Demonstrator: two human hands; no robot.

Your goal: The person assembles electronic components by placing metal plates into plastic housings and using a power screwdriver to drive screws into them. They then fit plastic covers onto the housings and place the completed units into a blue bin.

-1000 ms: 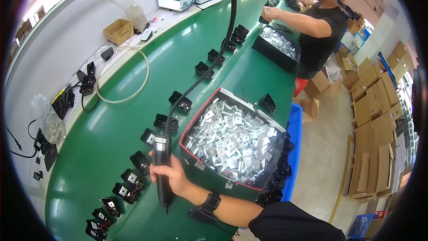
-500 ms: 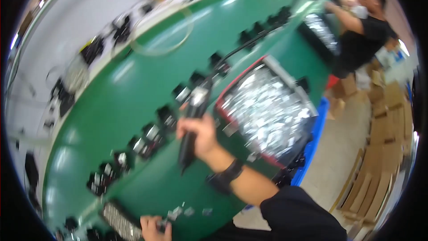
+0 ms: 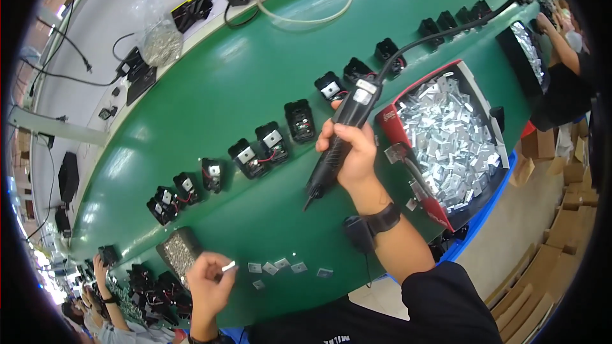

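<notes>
Near edge, left of centre: the left hand (image 3: 212, 283) pinches a small metal piece (image 3: 229, 266) between thumb and forefinger, a narrow grip, above the green table (image 3: 210, 102). Just right of it lie several loose metal plates (image 3: 271, 267), flat on the surface. Just left stands a dark tray (image 3: 191, 241) filled with small metal parts (image 3: 177, 253) (too fine to sort by kind), with a cluster of black housings (image 3: 146, 286) beside it.

Farther in, right of centre: the right hand (image 3: 358, 153), wearing a black wristband (image 3: 384, 218), has its fingers wrapped around a black electric screwdriver (image 3: 354, 105). The tool is tilted, bit pointing down toward near left; whether the tip touches the table cannot be told. To its right, an open carton (image 3: 393, 124) with a red wall holds heaped silvery pieces (image 3: 449, 143).

Beyond the hands, a row of black housings (image 3: 299, 121) runs from near left to far right; several bear a pale square plate. The screwdriver's cord (image 3: 459, 27) arches over toward far right. Far side: a looped pale hose (image 3: 305, 21), and left of it a clear plastic bag (image 3: 160, 44) containing small parts.
</notes>
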